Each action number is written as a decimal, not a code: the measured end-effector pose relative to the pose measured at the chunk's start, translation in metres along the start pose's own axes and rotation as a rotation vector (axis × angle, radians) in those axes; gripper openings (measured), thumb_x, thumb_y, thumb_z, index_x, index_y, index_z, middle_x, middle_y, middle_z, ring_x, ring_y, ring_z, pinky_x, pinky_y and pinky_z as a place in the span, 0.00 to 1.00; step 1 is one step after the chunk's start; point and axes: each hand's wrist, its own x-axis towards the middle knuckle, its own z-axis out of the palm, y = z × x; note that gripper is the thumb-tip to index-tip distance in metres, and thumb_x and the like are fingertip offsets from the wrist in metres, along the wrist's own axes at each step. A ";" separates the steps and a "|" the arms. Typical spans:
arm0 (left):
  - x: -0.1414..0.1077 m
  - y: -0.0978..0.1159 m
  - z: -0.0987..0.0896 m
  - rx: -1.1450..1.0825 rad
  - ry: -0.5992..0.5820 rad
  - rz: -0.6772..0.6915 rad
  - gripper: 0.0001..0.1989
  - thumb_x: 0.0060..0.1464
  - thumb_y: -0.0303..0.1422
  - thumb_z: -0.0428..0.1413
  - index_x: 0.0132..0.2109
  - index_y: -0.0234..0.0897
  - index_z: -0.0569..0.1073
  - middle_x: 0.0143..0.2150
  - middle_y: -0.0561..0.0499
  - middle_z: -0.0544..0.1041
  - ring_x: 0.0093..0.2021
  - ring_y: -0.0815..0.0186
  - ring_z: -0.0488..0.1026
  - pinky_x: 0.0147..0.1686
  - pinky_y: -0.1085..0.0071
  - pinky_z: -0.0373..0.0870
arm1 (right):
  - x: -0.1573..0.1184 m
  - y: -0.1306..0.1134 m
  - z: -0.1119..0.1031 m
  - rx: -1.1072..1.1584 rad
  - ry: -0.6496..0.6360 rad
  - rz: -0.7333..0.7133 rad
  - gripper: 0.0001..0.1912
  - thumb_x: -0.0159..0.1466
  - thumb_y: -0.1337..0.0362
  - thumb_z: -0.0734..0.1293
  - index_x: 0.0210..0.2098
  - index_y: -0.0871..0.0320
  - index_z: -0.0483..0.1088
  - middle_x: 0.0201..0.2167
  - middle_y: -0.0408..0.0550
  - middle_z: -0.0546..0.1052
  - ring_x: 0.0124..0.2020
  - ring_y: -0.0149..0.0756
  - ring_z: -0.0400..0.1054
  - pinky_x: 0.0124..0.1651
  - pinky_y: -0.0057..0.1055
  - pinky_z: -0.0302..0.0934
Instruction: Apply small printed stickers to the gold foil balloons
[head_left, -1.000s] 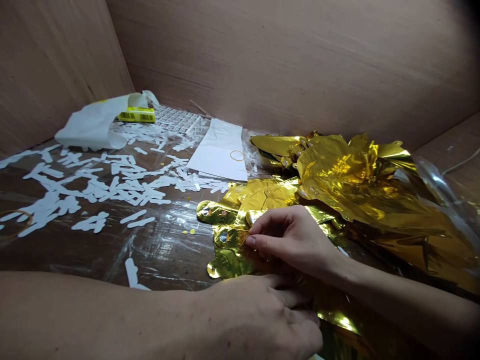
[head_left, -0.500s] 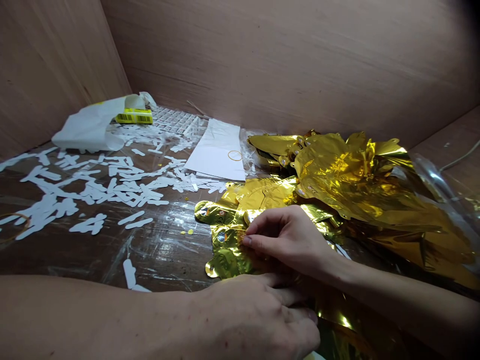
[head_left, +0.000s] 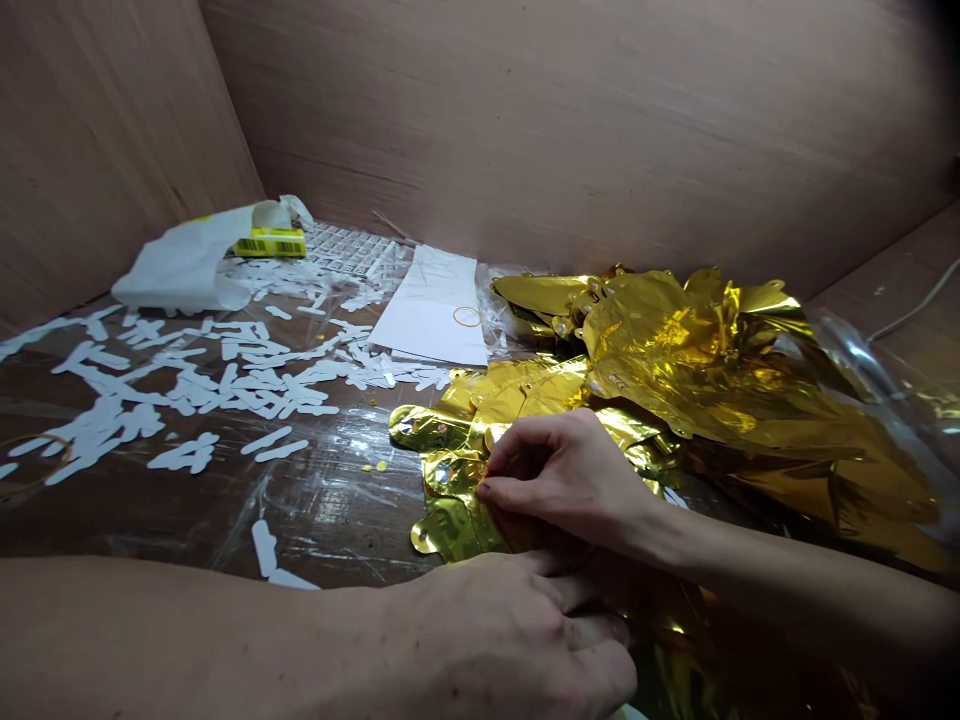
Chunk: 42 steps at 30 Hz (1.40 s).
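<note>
My right hand point(head_left: 574, 475) is closed in a pinch, thumb and index finger together on a layer of a gold foil balloon point(head_left: 459, 525). The balloon lies flat, with rounded tabs and small printed marks along its left edge. Lower down, my left hand point(head_left: 517, 630) rests across the same foil, its fingers bent and pointing right. Its thumb is hidden, and my right hand and wrist are just above its fingers. Behind both hands a larger heap of flat gold foil balloons point(head_left: 660, 340) spreads to the right.
Many loose white paper strips point(head_left: 232, 385) are scattered on the left of the brown table point(head_left: 337, 510). White sheets point(head_left: 431, 305) with a rubber band point(head_left: 466, 316) lie at the back. A white bag point(head_left: 184, 260) is near a yellow barcoded packet point(head_left: 271, 243). Wooden panels point(head_left: 525, 130) enclose the back.
My right hand's pinch has shifted slightly left and down along the foil. My left hand stays nearly in place. The whole view has tilted a little.
</note>
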 end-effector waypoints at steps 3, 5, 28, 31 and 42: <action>0.000 0.000 0.001 0.019 -0.003 0.000 0.07 0.66 0.28 0.53 0.43 0.32 0.76 0.53 0.43 0.82 0.58 0.56 0.76 0.61 0.63 0.70 | 0.006 0.002 -0.003 -0.070 0.044 -0.014 0.07 0.53 0.63 0.77 0.32 0.56 0.81 0.22 0.41 0.77 0.23 0.29 0.69 0.25 0.25 0.60; -0.001 0.001 0.000 0.025 -0.019 -0.001 0.09 0.67 0.28 0.51 0.44 0.32 0.76 0.56 0.45 0.81 0.60 0.54 0.75 0.63 0.60 0.68 | 0.013 0.005 -0.005 -0.069 0.071 -0.029 0.09 0.53 0.63 0.77 0.34 0.57 0.80 0.24 0.41 0.79 0.25 0.29 0.70 0.27 0.25 0.62; -0.002 0.003 -0.016 -0.026 -0.077 0.088 0.07 0.65 0.26 0.55 0.46 0.30 0.78 0.59 0.45 0.79 0.64 0.53 0.72 0.67 0.61 0.66 | 0.003 0.051 -0.044 -0.618 -0.379 -0.518 0.36 0.75 0.52 0.58 0.76 0.55 0.42 0.76 0.49 0.46 0.77 0.46 0.35 0.77 0.50 0.30; -0.001 0.004 -0.021 -0.058 -0.139 0.054 0.09 0.67 0.26 0.53 0.48 0.29 0.77 0.61 0.45 0.78 0.66 0.53 0.70 0.69 0.62 0.63 | 0.004 0.054 -0.046 -0.604 -0.380 -0.498 0.31 0.77 0.55 0.55 0.76 0.54 0.46 0.75 0.47 0.49 0.77 0.42 0.35 0.78 0.48 0.30; -0.010 0.003 -0.009 -0.057 -0.124 0.129 0.11 0.69 0.27 0.52 0.51 0.30 0.76 0.65 0.47 0.74 0.69 0.55 0.65 0.71 0.64 0.58 | 0.008 0.067 -0.050 -0.488 -0.293 -0.566 0.25 0.76 0.62 0.57 0.71 0.56 0.60 0.71 0.47 0.61 0.76 0.41 0.45 0.78 0.46 0.38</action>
